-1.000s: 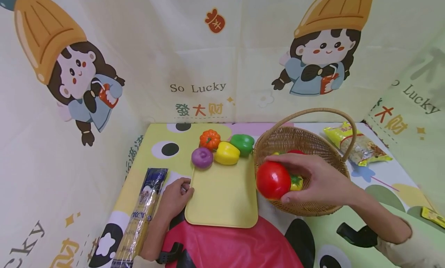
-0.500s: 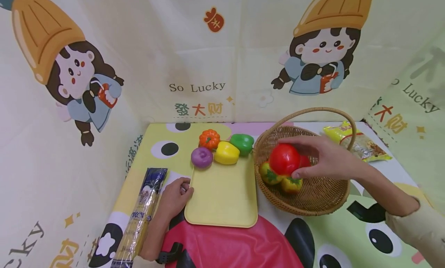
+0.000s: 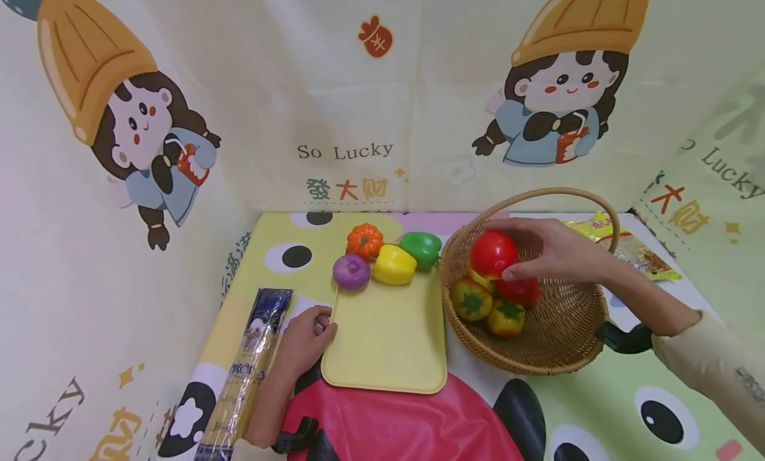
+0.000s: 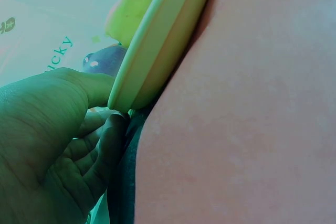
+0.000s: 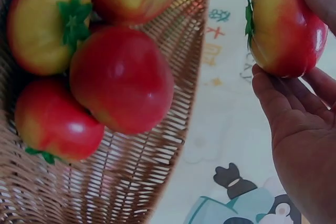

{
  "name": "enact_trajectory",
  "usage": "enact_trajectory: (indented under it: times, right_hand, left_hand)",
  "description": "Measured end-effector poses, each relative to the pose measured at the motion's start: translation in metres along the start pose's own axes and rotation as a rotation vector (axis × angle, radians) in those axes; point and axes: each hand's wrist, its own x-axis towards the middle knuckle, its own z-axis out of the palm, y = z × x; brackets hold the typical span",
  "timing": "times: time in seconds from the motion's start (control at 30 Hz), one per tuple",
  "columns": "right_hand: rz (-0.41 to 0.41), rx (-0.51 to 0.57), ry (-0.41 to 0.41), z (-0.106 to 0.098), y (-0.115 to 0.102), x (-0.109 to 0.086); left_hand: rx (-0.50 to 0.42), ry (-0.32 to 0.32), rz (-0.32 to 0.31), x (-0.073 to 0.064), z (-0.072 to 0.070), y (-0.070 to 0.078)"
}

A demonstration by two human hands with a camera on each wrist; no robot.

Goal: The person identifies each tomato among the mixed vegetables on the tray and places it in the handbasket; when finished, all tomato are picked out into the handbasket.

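Observation:
My right hand [image 3: 552, 250] holds a toy tomato [image 3: 493, 254] over the back left part of the wicker basket [image 3: 574, 355]. In the right wrist view, the held tomato [image 5: 289, 27] is red and yellow with a green calyx, between thumb and fingers. Several more tomatoes [image 3: 507, 317] lie in the basket's left half; another red tomato [image 5: 122, 80] shows clearly in the right wrist view. My left hand [image 3: 306, 338] is at the left edge of the pale yellow tray [image 3: 388, 341]. In the left wrist view, its thumb and fingers pinch the tray's rim [image 4: 137, 69].
Behind the tray sit a purple onion [image 3: 351, 272], an orange pumpkin [image 3: 365, 240], a yellow bell pepper [image 3: 394, 264] and a green bell pepper [image 3: 421, 250]. A pasta packet [image 3: 248, 368] lies left. The basket's handle [image 3: 556, 191] arches above; a yellow snack bag [image 3: 639, 252] lies behind it.
The right hand has carried the tomato from the basket's front left toward its back, uncovering the tomatoes inside. The left hand has stayed at the tray's edge.

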Motion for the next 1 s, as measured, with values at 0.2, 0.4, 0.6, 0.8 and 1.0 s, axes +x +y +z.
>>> enact_trajectory:
  times: [0.2, 0.4, 0.6, 0.8, 1.0]
  right_hand:
    - [0.042, -0.028, -0.006, -0.007, 0.001, 0.012]
    - [0.078, -0.081, -0.01, -0.007, 0.002, 0.027]
    - [0.084, -0.005, -0.015, -0.002, 0.015, 0.043]
    - [0.061, 0.045, -0.074, 0.002, 0.029, 0.053]
    - [0.103, 0.006, -0.098, 0.009, 0.038, 0.059]
  left_hand:
    - [0.003, 0.002, 0.014, 0.002, -0.001, 0.001]
    - [0.001, 0.0, 0.004, 0.002, -0.002, 0.002]
    - [-0.009, -0.014, -0.006, 0.002, 0.0, 0.002]
    - [0.007, -0.015, -0.021, 0.003, 0.0, 0.002]
    - [0.009, -0.021, -0.031, 0.004, -0.001, 0.002]
